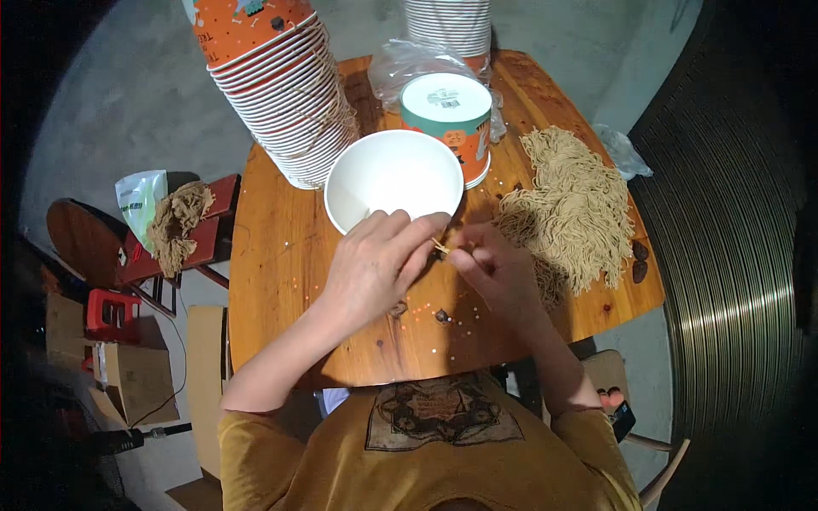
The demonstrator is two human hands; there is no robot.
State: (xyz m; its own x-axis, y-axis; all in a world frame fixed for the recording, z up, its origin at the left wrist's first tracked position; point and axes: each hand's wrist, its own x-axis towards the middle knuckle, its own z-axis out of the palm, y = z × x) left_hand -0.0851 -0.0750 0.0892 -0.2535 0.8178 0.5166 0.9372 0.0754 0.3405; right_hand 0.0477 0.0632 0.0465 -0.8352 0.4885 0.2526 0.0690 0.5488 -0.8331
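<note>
A large white-lined paper bucket (394, 175) stands in front of me on the table, its mouth facing up. My left hand (375, 255) grips its near rim, fingers bent over the edge. A short piece of tan cord (440, 246) shows between my two hands, just outside the rim. My right hand (494, 271) pinches this cord between thumb and fingers. Where the cord meets the bucket wall is hidden behind my hands. To the right lies a heap of loose tan cords (575, 213), close to my right hand.
A tall stack of nested orange paper buckets (285, 102) leans at the left, cords hanging along its side. Behind the bucket stand an upturned green-and-orange one (447, 106), a plastic bag (396, 64) and another stack (449, 25). Small pale dots dot the wooden table (281, 298).
</note>
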